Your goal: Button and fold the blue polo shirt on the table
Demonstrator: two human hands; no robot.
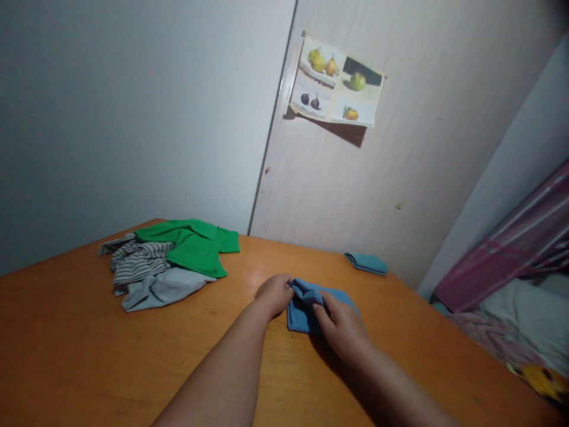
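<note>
The left hand (274, 295) pinches the blue cloth (302, 318) at a corner, fingers closed; the right hand (343, 325) grips a raised fold between thumb and fingers.

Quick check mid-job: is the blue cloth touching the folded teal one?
Apart. The head view shows it: a strip of bare table lies between the blue cloth and the teal cloth, farther back on the right.

A home, seemingly a bedroom, a sheet of fruit paintings (336, 89) fixed to a pale wall panel (338, 196), rumpled bedding-like cloth (528, 311) and a pink drape (484, 267) beyond the right edge of the wooden surface (80, 356), everyday clothes (178, 255) heaped near its far left corner
</note>
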